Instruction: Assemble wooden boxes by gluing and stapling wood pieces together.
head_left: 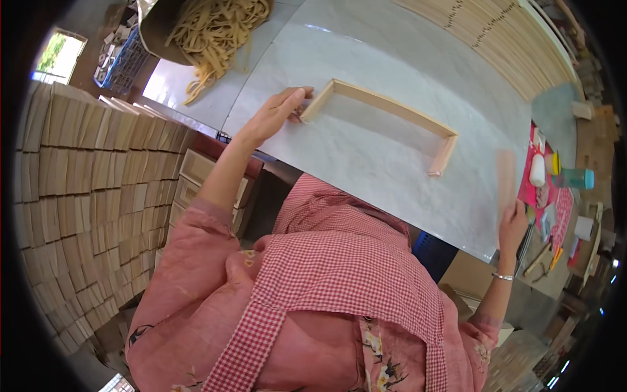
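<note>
On the pale marbled tabletop (392, 52) stands a three-sided frame of thin light wood strips (392, 110), its open side facing me. My left hand (282, 112) is at the frame's left end, thumb and fingers closed about the short side piece. Off to the right, my right hand (514, 225) grips the lower end of a flat wooden strip (505, 175), which points up and is smeared by motion. The strip is apart from the frame, near the table's right edge.
A container of tan curled strips (219, 32) lies at the back left. Long rows of stacked wood strips (490, 42) line the far right. Cut wood blocks (91, 189) are piled at the left. A white bottle (537, 170) and a teal jar (575, 178) stand right.
</note>
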Available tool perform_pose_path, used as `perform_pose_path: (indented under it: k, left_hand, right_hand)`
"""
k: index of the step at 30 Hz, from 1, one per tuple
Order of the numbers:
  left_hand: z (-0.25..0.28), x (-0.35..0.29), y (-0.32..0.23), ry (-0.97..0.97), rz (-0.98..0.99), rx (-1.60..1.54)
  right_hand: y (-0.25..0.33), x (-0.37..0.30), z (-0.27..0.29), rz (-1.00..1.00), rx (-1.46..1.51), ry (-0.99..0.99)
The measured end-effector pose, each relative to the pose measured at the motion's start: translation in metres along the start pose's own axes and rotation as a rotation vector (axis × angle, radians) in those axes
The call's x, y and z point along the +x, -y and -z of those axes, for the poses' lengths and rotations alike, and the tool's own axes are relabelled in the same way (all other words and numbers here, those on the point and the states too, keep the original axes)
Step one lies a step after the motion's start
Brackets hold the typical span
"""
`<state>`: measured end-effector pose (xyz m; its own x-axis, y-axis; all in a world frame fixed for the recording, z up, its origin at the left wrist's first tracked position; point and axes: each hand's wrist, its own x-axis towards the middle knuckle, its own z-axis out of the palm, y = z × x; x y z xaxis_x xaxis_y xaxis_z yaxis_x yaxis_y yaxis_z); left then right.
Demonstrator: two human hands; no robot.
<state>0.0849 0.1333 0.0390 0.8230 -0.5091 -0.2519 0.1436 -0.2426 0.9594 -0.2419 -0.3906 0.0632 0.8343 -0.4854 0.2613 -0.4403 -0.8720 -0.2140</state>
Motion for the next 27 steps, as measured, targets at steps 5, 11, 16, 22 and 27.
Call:
perform_pose_path:
  k: [5, 11, 16, 22, 27]
  left_hand:
    - [0.01, -0.006, 0.01, 0.099, -0.11, -0.013]
    - [0.01, -0.007, 0.013, 0.184, -0.269, 0.331]
    - [0.01, -0.007, 0.006, 0.23, -0.284, 0.45]
    - [0.011, -0.002, -0.001, 0.257, -0.248, 0.513]
    - [0.014, 0.01, -0.002, 0.292, -0.246, 0.53]
  right_hand:
    - [0.099, -0.008, 0.036, -0.071, 0.284, -0.152]
    - [0.262, -0.016, 0.01, 0.416, 0.498, 0.172]
    - [0.306, 0.002, -0.031, 0.622, 0.414, 0.242]
    - [0.315, 0.014, -0.056, 0.752, 0.302, 0.229]
    - [0.314, 0.02, -0.059, 0.766, 0.277, 0.248]
